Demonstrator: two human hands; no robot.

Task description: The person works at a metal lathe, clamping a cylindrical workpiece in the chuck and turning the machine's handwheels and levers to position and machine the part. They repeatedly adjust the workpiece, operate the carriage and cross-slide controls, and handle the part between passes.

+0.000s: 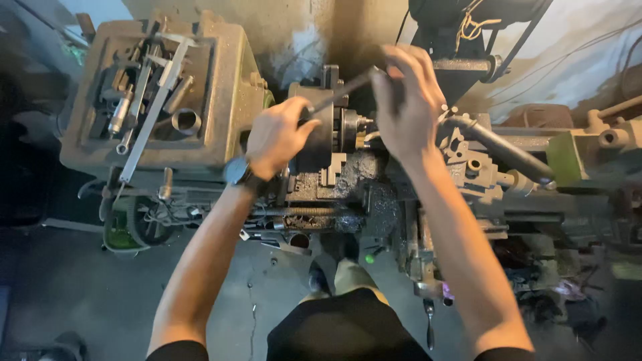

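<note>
Your right hand (pixel 406 107) is closed around the upper end of one dark metal bar (pixel 341 90), fingers wrapped over it. Your left hand (pixel 279 136) is closed on the lower end of the same bar, where it meets the rim of the lathe chuck (pixel 332 137). The bar runs diagonally between both hands, lower at the left and higher at the right. A dark watch (pixel 237 172) sits on your left wrist.

The chuck is one round dark body at the centre of the machine, between your two hands, with a short workpiece stub (pixel 362 123) projecting from its right face.

To the right of your right hand, one dark cylindrical handle (pixel 503 147) slopes down across the tool post and carriage (pixel 471 170). Below the chuck, one threaded lead screw (pixel 304 212) runs horizontally along the bed.

To the left, the headstock top forms one recessed tray (pixel 224 87). It holds a pile of long tools, too overlapped to count exactly, and one short metal ring (pixel 186 122).

The lathe stands on a grey concrete floor (pixel 80 281), marked with dirt and chips. A stained plaster wall (pixel 294 33) rises behind the machine. Your two feet (pixel 334 267) show at the base of the bed.
</note>
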